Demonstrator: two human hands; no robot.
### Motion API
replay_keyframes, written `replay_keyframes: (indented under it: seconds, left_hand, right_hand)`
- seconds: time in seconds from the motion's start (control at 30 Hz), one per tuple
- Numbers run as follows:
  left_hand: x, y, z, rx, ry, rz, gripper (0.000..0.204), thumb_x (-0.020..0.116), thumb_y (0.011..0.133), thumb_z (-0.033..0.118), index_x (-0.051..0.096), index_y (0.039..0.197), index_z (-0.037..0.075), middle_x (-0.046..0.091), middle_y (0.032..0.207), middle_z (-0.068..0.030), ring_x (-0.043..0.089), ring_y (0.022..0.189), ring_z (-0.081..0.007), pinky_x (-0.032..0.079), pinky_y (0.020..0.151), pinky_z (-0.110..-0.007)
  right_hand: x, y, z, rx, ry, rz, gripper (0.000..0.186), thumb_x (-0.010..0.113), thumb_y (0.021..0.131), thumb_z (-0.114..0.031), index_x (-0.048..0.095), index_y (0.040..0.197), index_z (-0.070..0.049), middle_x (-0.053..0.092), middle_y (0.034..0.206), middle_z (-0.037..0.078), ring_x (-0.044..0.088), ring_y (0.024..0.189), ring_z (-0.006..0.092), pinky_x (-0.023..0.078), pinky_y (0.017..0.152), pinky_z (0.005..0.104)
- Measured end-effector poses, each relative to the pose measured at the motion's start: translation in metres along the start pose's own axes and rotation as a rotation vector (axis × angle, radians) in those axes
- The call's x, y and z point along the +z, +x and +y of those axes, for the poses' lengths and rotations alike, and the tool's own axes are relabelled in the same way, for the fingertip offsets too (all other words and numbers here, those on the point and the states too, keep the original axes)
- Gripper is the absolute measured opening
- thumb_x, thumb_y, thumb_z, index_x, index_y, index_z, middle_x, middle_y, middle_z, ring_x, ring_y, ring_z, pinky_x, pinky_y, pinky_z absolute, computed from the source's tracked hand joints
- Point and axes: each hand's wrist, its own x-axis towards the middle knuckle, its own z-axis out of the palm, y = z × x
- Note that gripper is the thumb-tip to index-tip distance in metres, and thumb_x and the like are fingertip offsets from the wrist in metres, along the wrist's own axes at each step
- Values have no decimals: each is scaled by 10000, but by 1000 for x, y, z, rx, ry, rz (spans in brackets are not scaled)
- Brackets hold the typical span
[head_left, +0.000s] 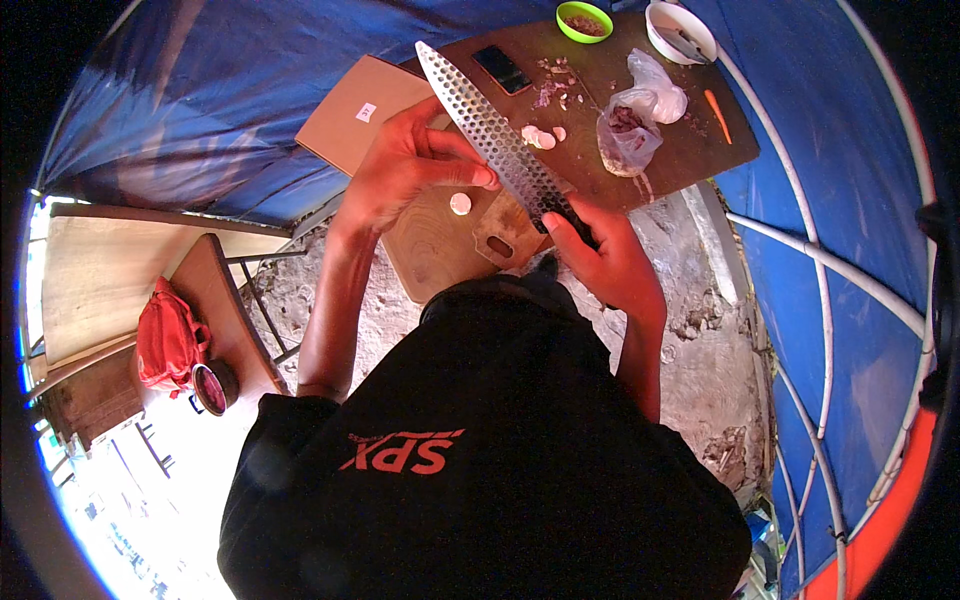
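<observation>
Dimpled metal tapers along the knife (492, 130), gripped by the right hand (615, 260). Beside the knife curls the left hand (400, 165); whether it's pinching, I can't tell.

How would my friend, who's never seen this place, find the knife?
Find the brown table at the top. Just below it, the right hand grips the knife. Unlike the small pale pieces nearby, its blade is long, silvery and dotted.

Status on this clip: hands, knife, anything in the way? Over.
Right hand gripping dimpled kitchen knife, tip away from body. Left hand beside the blade, contact unclear. Only those left fingers crowd the blade.
</observation>
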Motion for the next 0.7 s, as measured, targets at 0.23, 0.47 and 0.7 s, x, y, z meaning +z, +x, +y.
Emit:
replay_keyframes:
  seconds: [0.23,0.47,0.7]
  left_hand:
    - [2,-1,-9,-55,7,29,638,748,722,-74,463,1290,-20,719,934,-119,697,830,-162,527,757,-263]
    - [7,7,-37,-105,-119,173,637,744,747,-48,443,1309,-49,722,933,-150,704,852,-197,525,804,-281]
    - [2,10,-77,-6,-411,321,443,685,839,9,486,1232,-32,665,1077,-184,679,973,-235,524,925,-342]
  right_hand:
    - [-2,-1,2,72,15,-59,205,570,979,-201,609,979,-1,480,659,-40,412,603,34,344,515,248]
    - [3,12,15,143,167,-53,230,551,983,-219,614,983,2,523,681,-13,442,618,46,368,523,260]
    - [10,18,57,155,261,181,248,560,982,-241,636,971,-5,525,666,-36,460,597,37,367,505,258]
